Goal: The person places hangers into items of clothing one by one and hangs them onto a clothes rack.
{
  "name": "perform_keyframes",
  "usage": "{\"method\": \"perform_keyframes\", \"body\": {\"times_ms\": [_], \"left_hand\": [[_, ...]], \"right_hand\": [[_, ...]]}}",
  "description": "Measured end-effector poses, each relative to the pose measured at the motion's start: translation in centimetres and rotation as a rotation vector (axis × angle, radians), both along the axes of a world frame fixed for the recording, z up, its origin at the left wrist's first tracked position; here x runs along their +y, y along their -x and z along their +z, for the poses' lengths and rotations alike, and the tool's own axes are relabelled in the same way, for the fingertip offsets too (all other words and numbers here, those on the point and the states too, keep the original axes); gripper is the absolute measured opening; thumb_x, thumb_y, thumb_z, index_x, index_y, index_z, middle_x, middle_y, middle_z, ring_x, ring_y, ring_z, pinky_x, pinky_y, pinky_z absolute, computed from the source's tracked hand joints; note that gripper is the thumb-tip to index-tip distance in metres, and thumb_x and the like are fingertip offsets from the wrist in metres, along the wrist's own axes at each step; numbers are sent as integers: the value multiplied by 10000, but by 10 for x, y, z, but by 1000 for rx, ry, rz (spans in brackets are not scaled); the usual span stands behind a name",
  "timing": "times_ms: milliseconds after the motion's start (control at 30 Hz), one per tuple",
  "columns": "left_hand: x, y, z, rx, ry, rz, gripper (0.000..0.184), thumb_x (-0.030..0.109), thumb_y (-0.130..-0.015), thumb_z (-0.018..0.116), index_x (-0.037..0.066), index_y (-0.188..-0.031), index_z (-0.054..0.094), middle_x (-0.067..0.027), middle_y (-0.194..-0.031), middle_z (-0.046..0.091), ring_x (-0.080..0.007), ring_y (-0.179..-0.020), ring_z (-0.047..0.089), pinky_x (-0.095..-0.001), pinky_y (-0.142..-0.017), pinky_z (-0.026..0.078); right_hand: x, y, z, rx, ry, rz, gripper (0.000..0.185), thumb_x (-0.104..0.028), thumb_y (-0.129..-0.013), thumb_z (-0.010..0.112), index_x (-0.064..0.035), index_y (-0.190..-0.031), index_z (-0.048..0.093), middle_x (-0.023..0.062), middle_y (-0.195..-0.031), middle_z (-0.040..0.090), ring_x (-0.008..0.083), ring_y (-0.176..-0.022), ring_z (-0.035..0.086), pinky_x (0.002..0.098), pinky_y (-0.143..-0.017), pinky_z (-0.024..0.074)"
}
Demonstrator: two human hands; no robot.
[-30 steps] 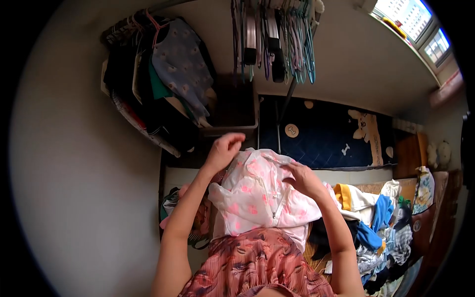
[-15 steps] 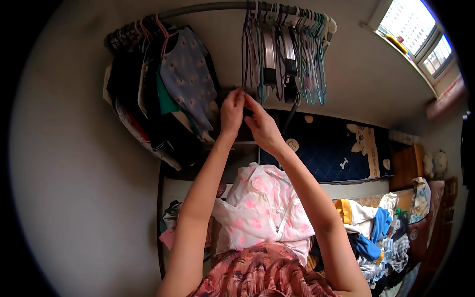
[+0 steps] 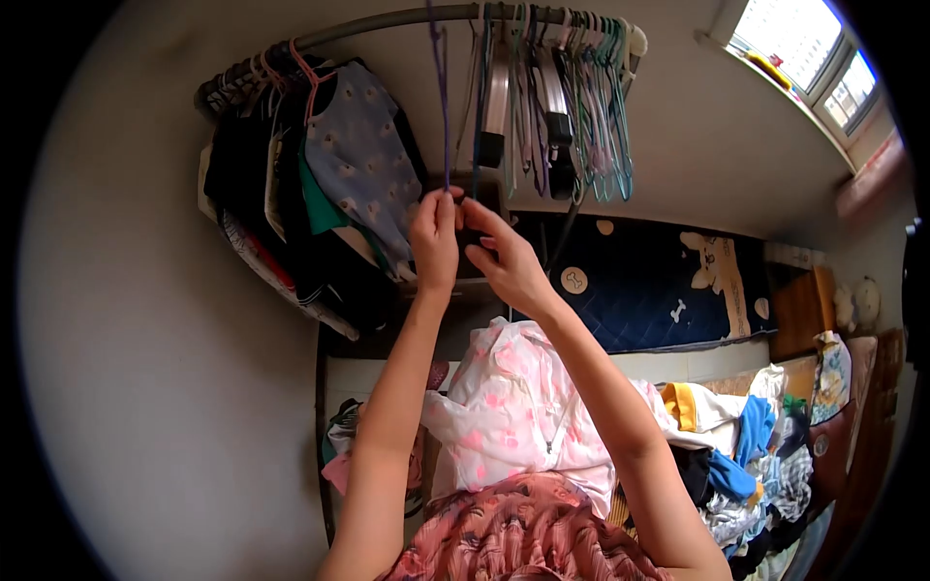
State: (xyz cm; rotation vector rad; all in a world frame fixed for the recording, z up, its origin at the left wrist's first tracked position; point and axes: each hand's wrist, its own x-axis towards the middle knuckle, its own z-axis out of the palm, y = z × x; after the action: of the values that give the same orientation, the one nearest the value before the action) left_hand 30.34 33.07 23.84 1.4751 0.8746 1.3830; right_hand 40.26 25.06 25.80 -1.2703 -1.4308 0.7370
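Observation:
My left hand (image 3: 436,240) is closed around the lower end of a purple clothes hanger (image 3: 445,116), which stands apart from the others below the rail. Close beside it, my right hand (image 3: 511,259) pinches at the bottom of a dark teal clothes hanger (image 3: 479,136); the exact contact at the fingertips is hard to see. Several more hangers (image 3: 605,126) hang in a bunch to the right. Across my lap lies a white zip jacket with pink spots (image 3: 499,412), with neither hand on it.
Clothes (image 3: 358,145) hang on the left part of the curved metal rail (image 3: 387,21). A dark blue mat with a dog pattern (image 3: 630,281) lies beyond my right arm. At the right is a heap of clothes (image 3: 746,455); a window (image 3: 794,39) is above.
Both hands have come slightly lower, with the left one further left. The purple hanger is now drawn leftward, away from the bunch. The jacket stays on my lap.

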Motion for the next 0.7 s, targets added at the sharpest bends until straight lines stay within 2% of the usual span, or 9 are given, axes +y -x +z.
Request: {"method": "perform_keyframes", "body": {"times_ms": [67,200,267,333,400,467,600,667,700], "left_hand": [[-33,6,-9,48,-13,55,238,203,-971,482,0,-972,606,-16,-753,557,-98,-692,510,-250,-656,425],[-118,21,-58,155,5,93,182,161,-945,524,0,-999,586,-53,-833,603,-140,-791,571,-262,-709,445],[-159,28,-100,310,-107,61,174,106,-878,591,10,-1022,581,-82,-897,616,-214,-852,600,-310,-754,454],[-196,29,-104,513,-337,37,120,86,-818,640,38,-882,550,-105,-783,551,-315,-757,545,-400,-676,420],[-222,32,-109,514,-317,-210,168,87,-773,685,62,-847,536,-81,-792,560,-285,-760,554,-387,-672,424],[-237,32,-106,574,-380,-332,178,110,-771,697,63,-903,588,-66,-793,576,-260,-746,566,-362,-681,438],[-224,29,-80,427,-320,-281,184,50,-802,635,2,-979,627,-142,-946,612,-316,-900,585,-399,-812,454],[-204,26,-55,519,-479,-63,350,198,-882,588,3,-1169,541,-162,-1174,520,-330,-1126,474,-400,-918,403],[-194,21,-56,390,-463,-9,431,323,-917,551,6,-1206,515,-154,-1253,477,-319,-1196,423,-406,-958,386]], "right_hand": [[-18,3,-7,84,-23,40,532,-84,-850,602,-46,-1347,415,128,-1250,555,240,-1150,534,338,-938,417],[-60,7,-25,65,22,-26,490,-120,-864,624,-34,-1306,430,123,-1202,574,228,-1097,563,337,-929,428],[-79,13,-28,123,16,-14,506,-105,-866,622,-35,-1321,410,120,-1175,582,218,-1073,570,328,-924,431],[-95,23,-25,438,108,-33,550,-29,-880,581,-71,-1378,351,93,-1114,590,139,-941,577,262,-835,457],[-107,19,-26,409,92,-150,515,33,-891,523,-72,-1377,386,50,-1032,593,68,-812,521,191,-714,430],[-123,10,-33,338,128,-279,385,21,-895,512,-88,-1264,542,15,-746,599,95,-691,534,225,-694,443],[-164,-25,-47,126,137,-220,421,17,-858,534,-100,-1261,558,44,-673,545,120,-642,521,252,-634,437],[-187,-40,-49,19,224,-127,434,2,-851,531,-100,-1273,549,51,-650,524,133,-619,518,260,-613,435],[-199,-45,-41,-33,326,-78,438,-13,-842,533,-93,-1273,546,56,-634,514,141,-602,521,271,-601,439]]}}
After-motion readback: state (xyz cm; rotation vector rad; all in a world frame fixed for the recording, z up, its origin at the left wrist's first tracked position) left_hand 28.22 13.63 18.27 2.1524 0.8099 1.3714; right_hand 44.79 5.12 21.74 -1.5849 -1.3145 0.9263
